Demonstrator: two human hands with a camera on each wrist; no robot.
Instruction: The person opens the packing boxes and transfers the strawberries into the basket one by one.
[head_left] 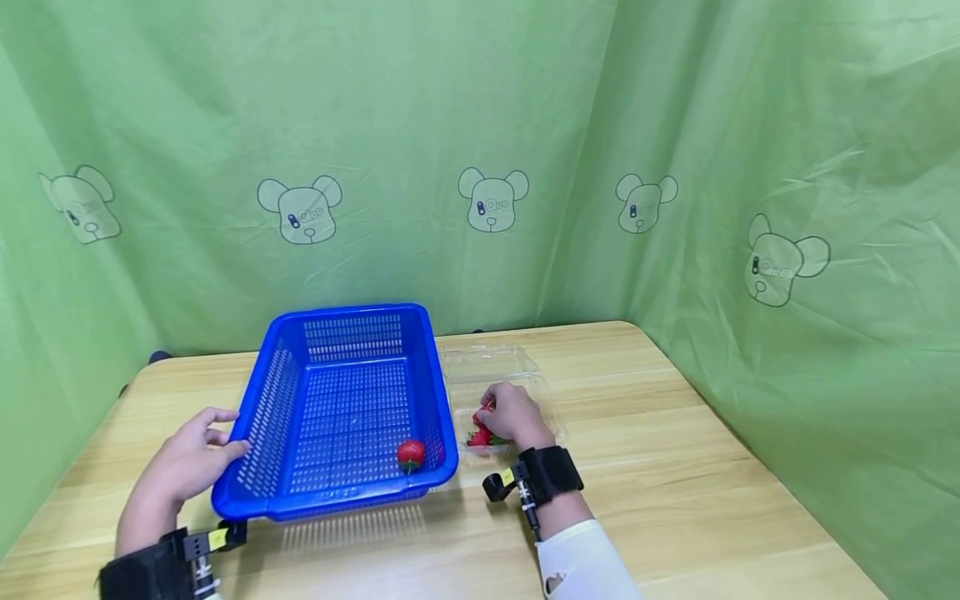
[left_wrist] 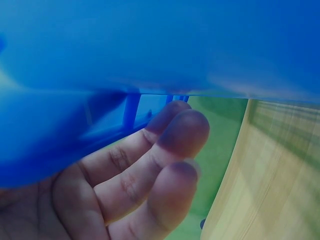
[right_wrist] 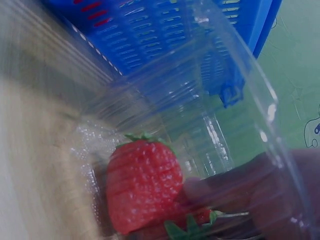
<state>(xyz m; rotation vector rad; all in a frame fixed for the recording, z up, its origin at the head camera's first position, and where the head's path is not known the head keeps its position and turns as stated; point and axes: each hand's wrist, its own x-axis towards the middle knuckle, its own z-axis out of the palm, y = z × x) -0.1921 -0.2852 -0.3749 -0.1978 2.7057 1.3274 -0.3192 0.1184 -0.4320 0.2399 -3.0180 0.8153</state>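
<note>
Basket (head_left: 352,400) has one strawberry (head_left: 410,455) in its near right corner. The left hand (head_left: 187,457) holds its left rim, fingers bent below. Right of the basket, the right hand (head_left: 513,414) bends finger and thumb round another strawberry (head_left: 478,417) in the clear box (head_left: 462,406); how firmly, I cannot tell. A weak pinch might drop this fruit; a left-hand pull might tip the basket.

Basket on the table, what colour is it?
Blue; the basket shows best in the head view.
</note>
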